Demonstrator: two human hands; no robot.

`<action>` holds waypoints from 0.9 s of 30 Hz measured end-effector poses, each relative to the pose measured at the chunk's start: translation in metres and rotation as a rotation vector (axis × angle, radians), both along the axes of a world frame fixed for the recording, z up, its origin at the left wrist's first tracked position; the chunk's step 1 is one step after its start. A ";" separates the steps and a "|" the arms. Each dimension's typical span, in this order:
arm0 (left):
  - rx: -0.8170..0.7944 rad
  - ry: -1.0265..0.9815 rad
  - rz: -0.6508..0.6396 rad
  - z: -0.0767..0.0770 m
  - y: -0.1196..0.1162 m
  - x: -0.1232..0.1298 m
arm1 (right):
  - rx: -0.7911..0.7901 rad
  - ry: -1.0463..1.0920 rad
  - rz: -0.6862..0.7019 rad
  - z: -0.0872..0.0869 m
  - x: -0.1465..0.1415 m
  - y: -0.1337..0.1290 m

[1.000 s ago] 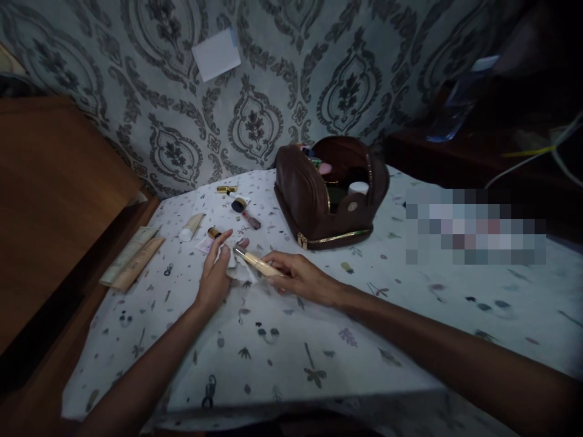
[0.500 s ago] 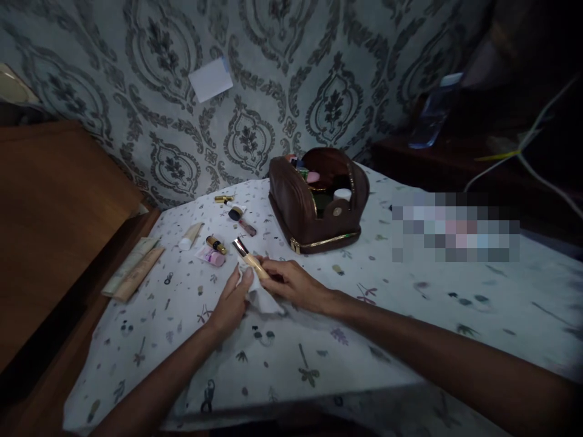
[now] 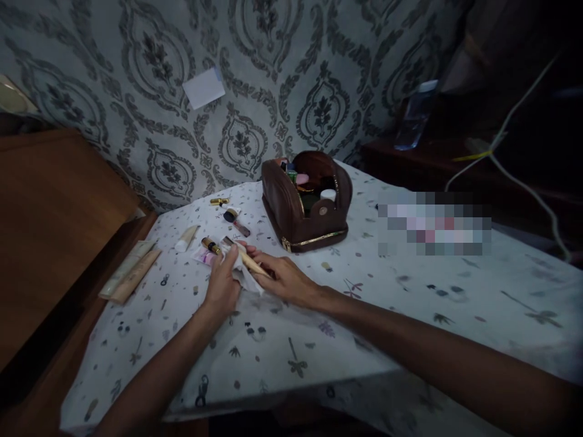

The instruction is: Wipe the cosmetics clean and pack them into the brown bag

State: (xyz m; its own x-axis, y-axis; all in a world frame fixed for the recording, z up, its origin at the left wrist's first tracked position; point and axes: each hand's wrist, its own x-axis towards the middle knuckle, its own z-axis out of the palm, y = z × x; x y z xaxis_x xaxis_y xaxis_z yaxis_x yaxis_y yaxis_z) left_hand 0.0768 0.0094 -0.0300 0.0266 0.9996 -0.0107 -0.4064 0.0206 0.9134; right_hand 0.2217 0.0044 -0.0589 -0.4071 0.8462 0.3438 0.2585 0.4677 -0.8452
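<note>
In my right hand point(image 3: 291, 280) is a slim beige cosmetic tube point(image 3: 253, 264), gripped by its lower part and tilted up to the left. My left hand point(image 3: 223, 284) pinches a white wipe point(image 3: 246, 281) around the upper end of that tube, where a shiny metallic cap partly shows. Just beyond my left fingers lie a gold-and-black lipstick-like tube point(image 3: 211, 246) and a small pink-and-white tube point(image 3: 203, 255). The brown makeup bag point(image 3: 282, 203) stands unzipped past my right hand, with a white-lidded jar point(image 3: 327, 195) and other small items inside.
Two larger tubes point(image 3: 135, 276) lie at the left edge of the patterned cloth point(image 3: 282, 340). A small cream tube point(image 3: 186, 238), a black-capped item point(image 3: 231, 215) and a gold tube point(image 3: 219, 201) lie farther back. At right are a blurred patch, a cable and a clear bottle point(image 3: 414, 121).
My left hand has moved up with the wipe, which now wraps the tube's metallic end. Both hands have shifted slightly left in view. The camera has turned a little to the right.
</note>
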 end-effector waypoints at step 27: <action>-0.003 0.055 0.037 -0.009 0.005 -0.024 | -0.395 0.392 0.183 -0.005 -0.001 0.010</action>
State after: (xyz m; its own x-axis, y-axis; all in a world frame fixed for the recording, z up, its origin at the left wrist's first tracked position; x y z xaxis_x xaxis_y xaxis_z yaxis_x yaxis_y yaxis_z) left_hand 0.0528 0.0142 -0.0385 -0.0115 0.9998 -0.0146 -0.3564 0.0096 0.9343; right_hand 0.2208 0.0141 -0.0643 -0.4647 0.8687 0.1715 -0.1645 0.1056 -0.9807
